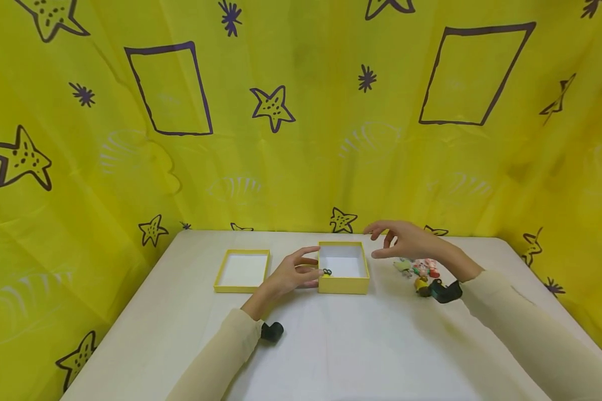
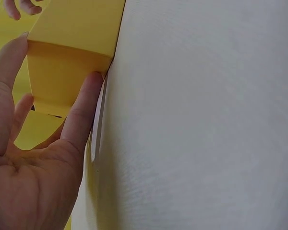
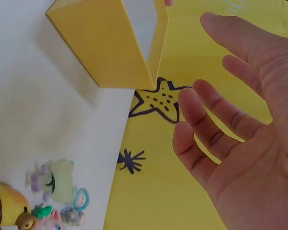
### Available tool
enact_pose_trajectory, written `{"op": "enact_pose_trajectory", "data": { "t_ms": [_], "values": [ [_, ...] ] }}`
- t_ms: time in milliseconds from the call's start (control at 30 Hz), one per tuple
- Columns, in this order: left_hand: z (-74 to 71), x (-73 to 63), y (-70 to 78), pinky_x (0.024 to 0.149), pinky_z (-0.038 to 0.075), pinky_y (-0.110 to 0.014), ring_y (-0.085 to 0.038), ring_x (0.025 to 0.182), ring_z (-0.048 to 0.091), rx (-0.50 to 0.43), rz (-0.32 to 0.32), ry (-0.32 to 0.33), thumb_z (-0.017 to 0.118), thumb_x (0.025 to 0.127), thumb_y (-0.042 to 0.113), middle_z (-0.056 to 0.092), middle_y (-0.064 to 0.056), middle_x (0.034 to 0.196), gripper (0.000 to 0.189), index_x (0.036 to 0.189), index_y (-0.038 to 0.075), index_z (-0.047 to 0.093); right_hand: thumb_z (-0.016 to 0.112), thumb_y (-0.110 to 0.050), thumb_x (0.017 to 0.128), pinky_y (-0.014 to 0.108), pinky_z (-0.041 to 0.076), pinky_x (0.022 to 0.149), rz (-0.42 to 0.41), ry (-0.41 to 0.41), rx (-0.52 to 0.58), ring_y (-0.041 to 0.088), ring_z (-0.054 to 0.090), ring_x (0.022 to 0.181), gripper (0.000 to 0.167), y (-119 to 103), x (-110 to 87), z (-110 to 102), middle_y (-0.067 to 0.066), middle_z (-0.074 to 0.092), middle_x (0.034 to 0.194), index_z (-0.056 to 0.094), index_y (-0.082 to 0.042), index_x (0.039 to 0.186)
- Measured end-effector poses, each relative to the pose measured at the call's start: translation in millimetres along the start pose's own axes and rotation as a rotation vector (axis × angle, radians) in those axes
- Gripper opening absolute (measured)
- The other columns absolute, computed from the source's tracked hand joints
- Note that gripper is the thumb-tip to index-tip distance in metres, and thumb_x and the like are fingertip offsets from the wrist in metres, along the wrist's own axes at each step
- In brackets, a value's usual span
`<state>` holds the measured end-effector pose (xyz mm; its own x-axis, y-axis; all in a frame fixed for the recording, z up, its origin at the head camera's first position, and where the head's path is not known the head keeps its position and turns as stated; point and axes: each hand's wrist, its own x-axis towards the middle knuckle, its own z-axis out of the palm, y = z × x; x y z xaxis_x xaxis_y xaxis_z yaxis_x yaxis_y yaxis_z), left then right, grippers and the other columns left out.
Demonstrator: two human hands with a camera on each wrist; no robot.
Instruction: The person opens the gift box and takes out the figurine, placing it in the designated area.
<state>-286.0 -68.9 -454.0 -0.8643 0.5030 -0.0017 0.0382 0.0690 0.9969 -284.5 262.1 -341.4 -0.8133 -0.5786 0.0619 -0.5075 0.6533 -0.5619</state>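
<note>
A yellow box [image 1: 343, 286] with a white inside stands without its lid at the back of the table. My left hand [image 1: 292, 273] rests its spread fingertips on the box's left side; in the left wrist view one finger [image 2: 84, 108] lies low against the yellow wall. A small dark-and-yellow figure [image 1: 326, 272] shows inside, by the left wall. To the right, my right hand [image 1: 406, 239] hovers in the air, fingers loosely bent and nothing between them. Several small toy figures lie below it, among them a pale green one [image 3: 62, 182] and a yellow one [image 1: 422, 287].
Left of the box lies a shallow yellow-edged lid [image 1: 242, 270], its white inside facing up. A white cloth covers the table [image 1: 351, 345]. Yellow curtains [image 1: 311, 156] with drawn stars hang behind it and at both sides.
</note>
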Motion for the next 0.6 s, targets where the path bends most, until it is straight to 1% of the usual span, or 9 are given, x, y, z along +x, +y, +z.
{"op": "enact_pose_trajectory", "data": {
  "t_ms": [133, 300, 400, 600],
  "values": [
    [0.9, -0.5, 2.0, 0.089, 0.061, -0.040, -0.027, 0.116, 0.066, -0.005, -0.013, 0.009, 0.075, 0.095, 0.011, 0.052, -0.021, 0.142, 0.069, 0.156, 0.019, 0.044, 0.081, -0.028, 0.090, 0.033, 0.057, 0.072, -0.020, -0.002, 0.009, 0.017, 0.064, 0.088, 0.053, -4, 10.0, 3, 0.010, 0.067, 0.120, 0.062, -0.013, 0.137],
    [1.7, -0.3, 3.9, 0.089, 0.061, -0.038, -0.027, 0.117, 0.065, 0.022, -0.028, 0.017, 0.077, 0.095, 0.015, 0.053, -0.019, 0.142, 0.069, 0.155, 0.023, 0.045, 0.081, -0.023, 0.091, 0.033, 0.057, 0.075, -0.063, -0.010, 0.036, 0.019, 0.065, 0.088, 0.052, -9, 22.1, 9, 0.019, 0.067, 0.121, 0.062, -0.009, 0.137],
    [1.7, 0.3, 3.8, 0.089, 0.061, -0.038, -0.027, 0.118, 0.065, 0.021, -0.042, 0.021, 0.078, 0.094, 0.016, 0.053, -0.018, 0.142, 0.069, 0.155, 0.024, 0.046, 0.082, -0.023, 0.090, 0.032, 0.058, 0.074, -0.066, -0.028, 0.055, 0.020, 0.065, 0.089, 0.053, -11, 28.5, 13, 0.022, 0.067, 0.122, 0.062, -0.008, 0.137],
    [1.9, 0.9, 3.0, 0.089, 0.061, -0.039, -0.029, 0.119, 0.064, -0.002, -0.053, 0.019, 0.077, 0.094, 0.014, 0.053, -0.020, 0.143, 0.071, 0.156, 0.021, 0.044, 0.083, -0.022, 0.089, 0.032, 0.059, 0.074, -0.068, -0.063, 0.079, 0.022, 0.067, 0.090, 0.054, -15, 38.0, 23, 0.022, 0.066, 0.123, 0.062, -0.008, 0.136]
  ]
}}
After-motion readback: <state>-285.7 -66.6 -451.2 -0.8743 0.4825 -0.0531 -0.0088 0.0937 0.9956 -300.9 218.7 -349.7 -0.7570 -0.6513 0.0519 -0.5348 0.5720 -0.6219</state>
